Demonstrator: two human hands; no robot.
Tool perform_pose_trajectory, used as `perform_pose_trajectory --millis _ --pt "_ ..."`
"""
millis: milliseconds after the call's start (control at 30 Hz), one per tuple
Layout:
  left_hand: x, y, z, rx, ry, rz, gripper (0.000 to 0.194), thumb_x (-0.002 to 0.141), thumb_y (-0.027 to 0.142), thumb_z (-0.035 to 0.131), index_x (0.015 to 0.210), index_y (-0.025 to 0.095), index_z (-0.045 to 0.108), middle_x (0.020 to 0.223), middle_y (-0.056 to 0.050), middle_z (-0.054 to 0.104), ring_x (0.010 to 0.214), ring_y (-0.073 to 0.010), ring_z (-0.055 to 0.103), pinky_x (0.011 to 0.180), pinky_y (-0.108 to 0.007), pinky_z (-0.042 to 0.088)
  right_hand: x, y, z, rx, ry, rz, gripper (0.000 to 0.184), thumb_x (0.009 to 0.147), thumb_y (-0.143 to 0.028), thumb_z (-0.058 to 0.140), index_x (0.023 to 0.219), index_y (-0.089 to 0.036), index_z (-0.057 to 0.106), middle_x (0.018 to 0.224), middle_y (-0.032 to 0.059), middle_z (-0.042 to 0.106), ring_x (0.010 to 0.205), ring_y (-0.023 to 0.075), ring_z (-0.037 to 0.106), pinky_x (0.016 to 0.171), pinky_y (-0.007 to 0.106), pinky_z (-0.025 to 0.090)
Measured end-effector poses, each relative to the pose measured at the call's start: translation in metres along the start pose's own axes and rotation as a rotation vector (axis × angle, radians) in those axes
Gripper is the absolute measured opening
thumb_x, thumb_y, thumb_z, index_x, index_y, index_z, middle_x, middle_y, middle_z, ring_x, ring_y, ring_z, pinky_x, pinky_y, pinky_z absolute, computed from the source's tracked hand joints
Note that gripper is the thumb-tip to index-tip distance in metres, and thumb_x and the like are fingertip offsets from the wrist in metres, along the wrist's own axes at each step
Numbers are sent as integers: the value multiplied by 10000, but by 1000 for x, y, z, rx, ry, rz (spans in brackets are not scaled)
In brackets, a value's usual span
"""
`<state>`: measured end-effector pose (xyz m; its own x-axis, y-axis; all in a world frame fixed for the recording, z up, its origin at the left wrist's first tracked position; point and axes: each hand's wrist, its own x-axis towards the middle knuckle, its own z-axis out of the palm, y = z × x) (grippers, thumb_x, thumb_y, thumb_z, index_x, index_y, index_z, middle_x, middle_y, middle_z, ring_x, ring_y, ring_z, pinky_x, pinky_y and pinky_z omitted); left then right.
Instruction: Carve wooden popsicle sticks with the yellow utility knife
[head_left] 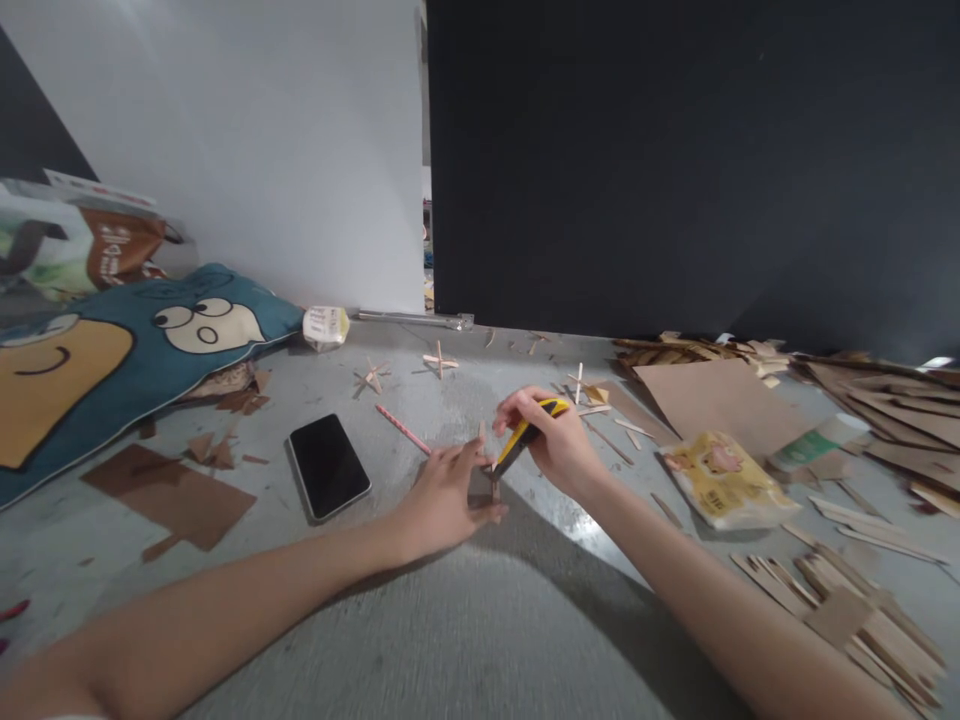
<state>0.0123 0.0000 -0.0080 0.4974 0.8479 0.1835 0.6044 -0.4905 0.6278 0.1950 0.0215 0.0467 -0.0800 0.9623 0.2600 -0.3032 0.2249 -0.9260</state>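
Note:
My right hand grips a yellow and black utility knife, its tip pointing down and left at a small wooden stick. With thumb and fingers apart around it, my left hand holds that stick against the grey table. Part of the stick is hidden by the fingers. Just beyond my left hand lies a red-patterned pencil. Farther back sit small crossed-stick pieces: one at the left, another in the middle, and an upright stick at the right.
A phone lies left of my hands, near brown cardboard and a blue cushion. On the right are a yellow tissue pack, a green-white tube, and piled wooden strips. A black panel stands behind.

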Motion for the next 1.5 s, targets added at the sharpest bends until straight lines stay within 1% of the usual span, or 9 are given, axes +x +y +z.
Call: perform_pose_trajectory --millis 200,367,600,733,933,1033,1133,1300,1500 --pt "3 -1 1 7 -3 0 704 785 370 871 1410 248 569 1396 -135 680 1443 -382 506 1211 -606 349 3 0 4 143 -37 41 581 818 -576 769 500 -237 421 457 -49 423 431 118 419 551 316 457" --pt "4 -2 2 -17 9 -5 666 773 385 871 1364 248 595 1395 -132 680 1418 -386 531 1203 -615 364 6 6 4 149 -8 52 658 819 -600 713 471 -249 279 409 -96 187 365 79 164 394 253 218" --pt "4 1 0 0 -5 -21 723 763 346 882 1400 240 559 1398 -131 683 1427 -385 522 1203 -608 371 6 9 5 176 6 49 627 768 -534 713 446 -257 251 387 -99 180 355 70 140 381 254 178" --pt "5 -3 3 33 11 10 658 752 350 894 1333 262 598 1429 -123 665 1430 -384 523 1204 -617 367 5 8 9 162 -32 43 644 775 -555 737 438 -258 276 381 -99 212 355 67 168 395 261 186" --pt "6 -7 5 75 13 20 559 756 385 874 1247 265 634 1499 -111 611 1439 -387 516 1215 -608 355 1 4 14 80 -203 72 634 800 -596 783 426 -242 415 376 -54 389 355 93 337 431 275 299" --pt "5 -3 2 70 -8 19 553 797 374 830 1294 268 614 1503 -69 607 1424 -399 520 1213 -580 369 -1 5 15 49 -294 103 663 804 -656 774 431 -242 416 389 -53 390 373 97 360 450 276 306" --pt "2 1 -1 22 20 63 549 873 342 739 1379 255 545 1582 -95 527 1474 -377 471 1230 -567 361 0 7 17 81 -254 98 707 785 -675 776 420 -248 345 393 -74 308 375 76 262 433 265 216" --pt "0 0 -5 -130 93 35 726 832 36 548 1510 219 365 1473 -144 611 1400 -280 562 1197 -518 430 2 7 16 135 -170 53 702 804 -634 744 418 -252 299 389 -77 260 371 74 206 426 266 188" --pt "4 -4 -4 -139 134 5 654 816 2 535 1428 210 435 1408 -136 652 1343 -278 600 1173 -517 444 -1 10 13 218 -87 12 653 810 -532 735 423 -249 292 394 -81 230 372 72 177 417 260 200"
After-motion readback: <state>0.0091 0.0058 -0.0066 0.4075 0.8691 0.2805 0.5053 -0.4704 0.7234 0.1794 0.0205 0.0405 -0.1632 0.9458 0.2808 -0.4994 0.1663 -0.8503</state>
